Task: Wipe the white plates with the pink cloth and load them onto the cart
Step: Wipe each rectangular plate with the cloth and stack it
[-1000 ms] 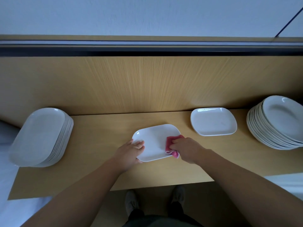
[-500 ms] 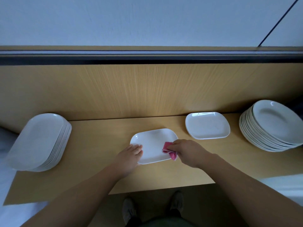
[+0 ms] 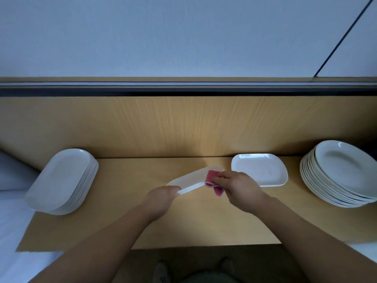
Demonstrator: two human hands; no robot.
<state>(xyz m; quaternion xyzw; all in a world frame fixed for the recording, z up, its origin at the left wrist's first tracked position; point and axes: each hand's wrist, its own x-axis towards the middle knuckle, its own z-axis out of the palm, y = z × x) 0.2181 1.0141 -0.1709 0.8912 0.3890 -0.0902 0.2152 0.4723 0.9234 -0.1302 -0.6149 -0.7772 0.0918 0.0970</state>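
Standing close, the person had their shoes (image 3: 161,272) just under the near edge of the table (image 3: 142,227), with both forearms reaching over it. The left hand (image 3: 163,198) had its fingers curled round the near left corner of a white plate (image 3: 189,179). The plate sat tilted between the two hands, its thick near rim turned up. Whether its far edge touched the table could not be told. The right hand (image 3: 239,188) pinched the bunched pink cloth (image 3: 213,180) against the plate's right end, and a tail of cloth hung below the fingers.

The step in hand looked like wiping the rim, and perhaps the underside. To do it well, the left grip needed to be firm, since the tilted plate seemed to depend largely on that one hold. The cloth was best drawn along the rim towards the left hand rather than pushed off the end.

Just beyond the right hand lay a single plate (image 3: 260,170), near enough to be knocked by a wide stroke. Well out to the right of that hand stood a stack of round plates (image 3: 336,176). Well out to the left of the left hand stood a stack of oblong plates (image 3: 63,180). Behind everything rose a wooden panel (image 3: 183,125). No cart was in view.
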